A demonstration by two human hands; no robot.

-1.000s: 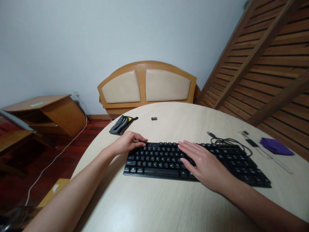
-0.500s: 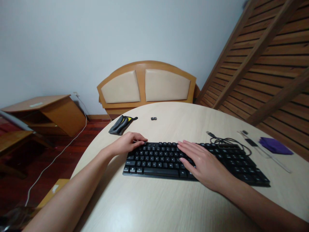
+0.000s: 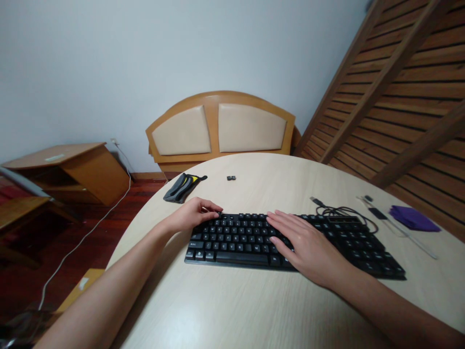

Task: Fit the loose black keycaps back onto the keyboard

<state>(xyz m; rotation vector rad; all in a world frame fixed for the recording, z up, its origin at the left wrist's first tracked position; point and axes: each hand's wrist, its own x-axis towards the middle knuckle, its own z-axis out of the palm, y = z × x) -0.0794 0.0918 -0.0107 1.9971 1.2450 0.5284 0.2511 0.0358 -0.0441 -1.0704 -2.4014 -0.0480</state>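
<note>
A black keyboard (image 3: 240,240) lies on a pale round table (image 3: 236,305). My left hand (image 3: 191,214) is at the keyboard's far left corner. Its fingertips are pinched together over the top-left keys, and what they pinch is too small to make out. My right hand (image 3: 305,245) lies flat on the middle of the keyboard with its fingers stretched out, holding nothing. Two small dark key caps (image 3: 231,178) sit loose on the table beyond the keyboard.
A grey and yellow pouch (image 3: 180,187) lies at the table's far left edge. The keyboard's coiled cable (image 3: 337,211), a purple cloth (image 3: 414,218) and a thin tool (image 3: 410,235) lie at the right. Behind stand a padded headboard (image 3: 220,126) and a slatted wooden frame (image 3: 399,92).
Almost nothing has moved. My left fingertips have closed slightly tighter at the keyboard's corner; the right hand has stayed flat on the keys.
</note>
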